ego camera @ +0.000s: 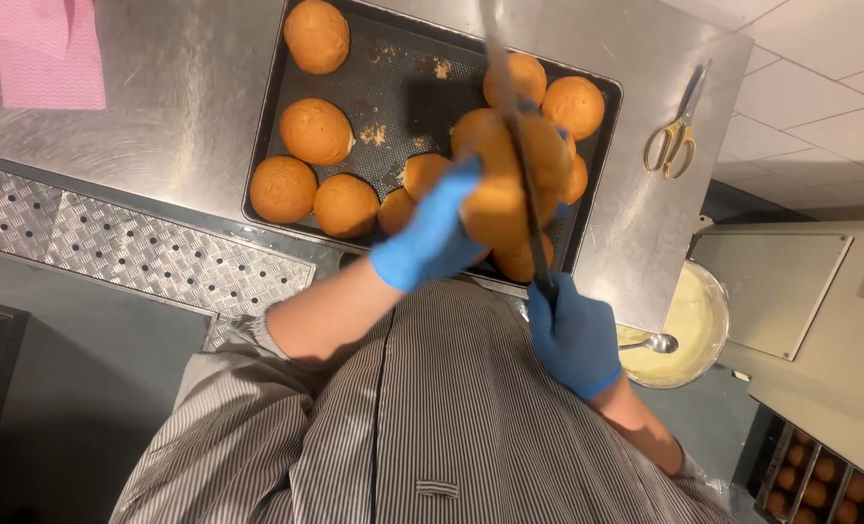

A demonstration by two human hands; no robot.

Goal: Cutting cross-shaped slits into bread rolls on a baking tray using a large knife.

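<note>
1. Head view: left hand (432, 233), gloved blue, grips a bun (509, 184) above the baking tray (393, 87).
2. Right hand (572, 335) is fisted around a long knife (519, 146), mid-slice; the blade needs to stay level.

Gloves (432, 233): blue
Buns (316, 131): golden orange
Tray (393, 87): black
Shirt (451, 427): grey, thin stripes
Cloth (48, 49): pink
Scissors (676, 131): yellow handles

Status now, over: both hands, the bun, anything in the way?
Left hand holds bun above tray. Right hand holds knife, blade in the bun. Nothing in the way.
</note>
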